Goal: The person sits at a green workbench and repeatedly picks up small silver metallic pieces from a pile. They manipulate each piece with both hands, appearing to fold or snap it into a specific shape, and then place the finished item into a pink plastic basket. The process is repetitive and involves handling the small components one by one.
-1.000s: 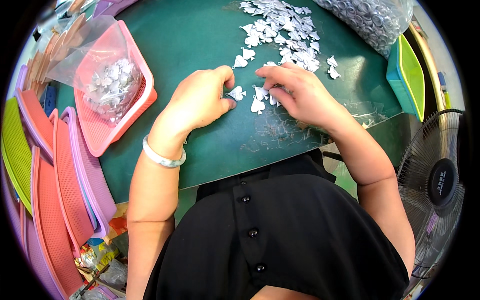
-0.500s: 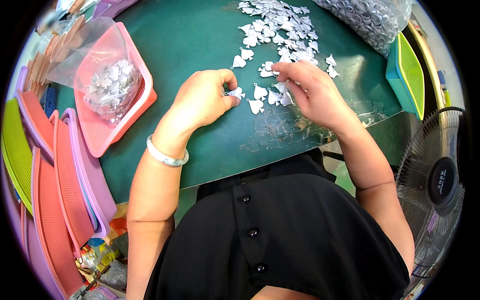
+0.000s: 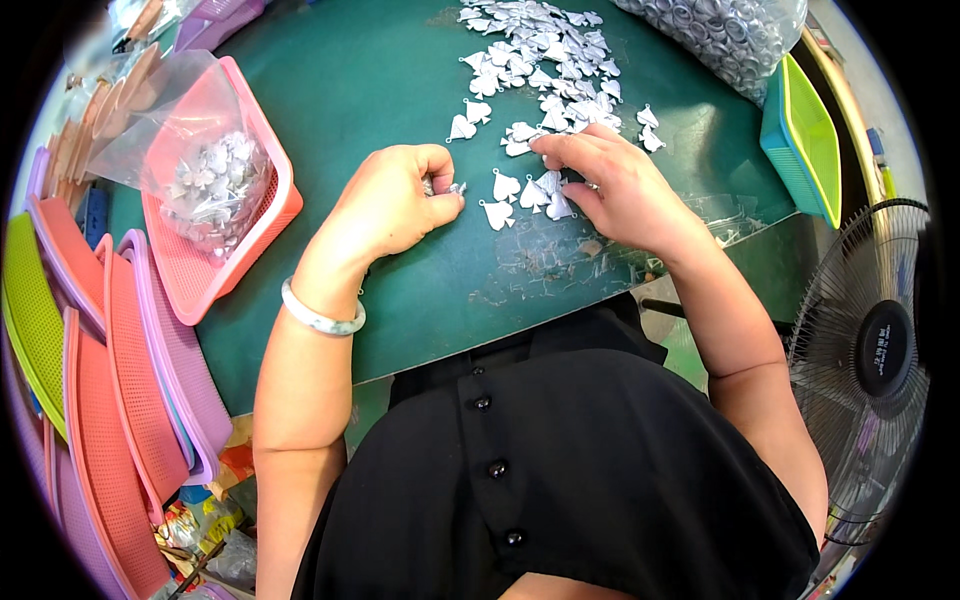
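Small silver-grey spade-shaped pendants point(image 3: 550, 60), each with a little loop, lie in a spread pile on the green table. My left hand point(image 3: 393, 198) is closed, pinching several pendants point(image 3: 441, 187) between thumb and fingers; how many is hidden. Over the near end of the pile hovers my right hand point(image 3: 622, 188), its thumb and fingers apart. Its fingertips reach a pendant point(image 3: 519, 137), and its thumb is by a small cluster of pendants point(image 3: 548, 194). Between the two hands lies a loose pendant point(image 3: 497, 213).
A pink basket point(image 3: 283, 200) at left holds a clear bag of pendants point(image 3: 220, 180). More baskets point(image 3: 115, 440) stack beside the table. A bag of metal rings point(image 3: 715, 40) sits far right, near a green-yellow basket point(image 3: 812, 140). A fan point(image 3: 882, 345) stands at right.
My left hand has curled in tighter, drawing its pendants under the fingers. The right hand stays over the same pendants. The whole view has shifted slightly.
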`<control>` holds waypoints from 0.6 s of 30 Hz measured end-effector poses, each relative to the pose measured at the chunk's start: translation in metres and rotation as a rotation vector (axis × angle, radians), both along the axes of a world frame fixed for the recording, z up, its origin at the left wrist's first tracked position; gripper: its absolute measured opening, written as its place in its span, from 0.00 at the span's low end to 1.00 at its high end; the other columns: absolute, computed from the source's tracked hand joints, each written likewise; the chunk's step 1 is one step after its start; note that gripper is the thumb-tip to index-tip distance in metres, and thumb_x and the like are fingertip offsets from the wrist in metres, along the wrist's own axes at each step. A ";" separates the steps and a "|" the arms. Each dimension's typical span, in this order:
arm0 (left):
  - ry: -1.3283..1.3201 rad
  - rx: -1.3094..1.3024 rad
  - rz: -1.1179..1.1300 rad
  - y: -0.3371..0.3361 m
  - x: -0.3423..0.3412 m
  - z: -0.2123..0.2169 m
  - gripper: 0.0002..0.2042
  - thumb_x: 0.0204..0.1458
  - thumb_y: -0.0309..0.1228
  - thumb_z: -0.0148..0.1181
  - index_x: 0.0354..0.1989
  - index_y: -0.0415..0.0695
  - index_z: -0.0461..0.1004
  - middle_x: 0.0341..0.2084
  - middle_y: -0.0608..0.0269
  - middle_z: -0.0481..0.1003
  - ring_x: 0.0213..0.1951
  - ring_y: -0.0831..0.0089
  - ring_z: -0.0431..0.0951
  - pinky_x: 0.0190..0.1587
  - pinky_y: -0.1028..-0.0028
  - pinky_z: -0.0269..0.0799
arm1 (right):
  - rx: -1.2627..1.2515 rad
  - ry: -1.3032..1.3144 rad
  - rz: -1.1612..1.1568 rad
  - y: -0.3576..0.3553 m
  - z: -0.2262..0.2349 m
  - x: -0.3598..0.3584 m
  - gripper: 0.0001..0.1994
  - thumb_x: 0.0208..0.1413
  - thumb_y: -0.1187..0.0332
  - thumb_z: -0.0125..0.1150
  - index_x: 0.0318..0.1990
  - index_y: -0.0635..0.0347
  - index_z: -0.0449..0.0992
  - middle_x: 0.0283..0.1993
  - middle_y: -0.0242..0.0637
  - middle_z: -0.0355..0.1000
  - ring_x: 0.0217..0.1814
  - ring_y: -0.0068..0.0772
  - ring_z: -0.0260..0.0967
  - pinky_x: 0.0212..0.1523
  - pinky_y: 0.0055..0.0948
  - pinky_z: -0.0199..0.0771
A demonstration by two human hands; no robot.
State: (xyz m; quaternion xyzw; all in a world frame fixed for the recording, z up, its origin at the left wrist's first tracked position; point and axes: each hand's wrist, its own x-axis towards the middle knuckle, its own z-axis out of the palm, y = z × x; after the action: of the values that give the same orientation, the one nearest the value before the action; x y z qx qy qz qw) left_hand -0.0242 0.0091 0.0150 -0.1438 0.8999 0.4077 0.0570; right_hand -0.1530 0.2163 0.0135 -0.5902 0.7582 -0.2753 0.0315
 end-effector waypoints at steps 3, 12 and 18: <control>0.032 0.041 0.003 0.000 -0.001 -0.005 0.08 0.39 0.25 0.60 0.20 0.40 0.66 0.14 0.70 0.62 0.21 0.83 0.60 0.24 0.79 0.58 | -0.004 -0.044 0.009 0.002 0.003 0.004 0.22 0.39 0.83 0.57 0.47 0.59 0.69 0.32 0.35 0.67 0.37 0.39 0.65 0.38 0.32 0.67; 0.051 0.816 0.185 0.007 -0.003 0.001 0.06 0.43 0.24 0.54 0.31 0.43 0.71 0.20 0.70 0.71 0.20 0.88 0.63 0.20 0.88 0.55 | -0.015 -0.076 0.026 0.010 0.006 0.015 0.21 0.39 0.80 0.59 0.46 0.60 0.69 0.34 0.39 0.66 0.36 0.41 0.66 0.36 0.34 0.67; 0.178 0.282 -0.045 0.029 -0.002 -0.005 0.05 0.44 0.27 0.55 0.25 0.39 0.73 0.22 0.72 0.71 0.25 0.86 0.65 0.26 0.80 0.62 | 0.036 -0.037 0.034 0.013 0.006 0.022 0.22 0.39 0.75 0.62 0.46 0.61 0.68 0.33 0.39 0.68 0.36 0.42 0.67 0.36 0.36 0.68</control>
State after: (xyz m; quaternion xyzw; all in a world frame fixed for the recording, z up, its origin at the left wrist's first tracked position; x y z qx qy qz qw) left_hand -0.0257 0.0377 0.0103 -0.0775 0.8383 0.5396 0.0058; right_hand -0.1308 0.2296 0.0193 -0.5972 0.7522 -0.2718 0.0610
